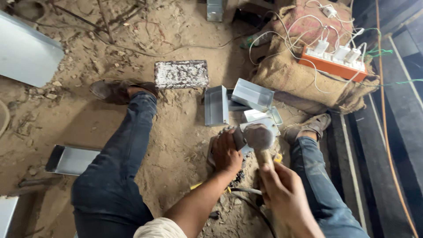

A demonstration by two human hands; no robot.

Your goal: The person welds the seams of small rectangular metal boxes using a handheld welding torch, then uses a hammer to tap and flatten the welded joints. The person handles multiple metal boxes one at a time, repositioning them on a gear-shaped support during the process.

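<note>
I sit on a dirt floor with my legs spread. My right hand [284, 194] grips the wooden handle of a hammer [259, 137], whose round metal head hangs just above a folded sheet-metal piece [264, 123]. Resting on the left end of that piece, my left hand [227, 152] presses it down against a dark block. Several small sheet-metal trays [252, 94] lie just beyond, between my feet.
A rusty white-flecked block [181, 74] lies by my left shoe [115, 90]. A sheet-metal tray [72, 159] lies outside my left leg. An orange power strip [332, 66] with white chargers sits on burlap sacks [286, 70] at the far right. A large metal sheet [26, 53] lies far left.
</note>
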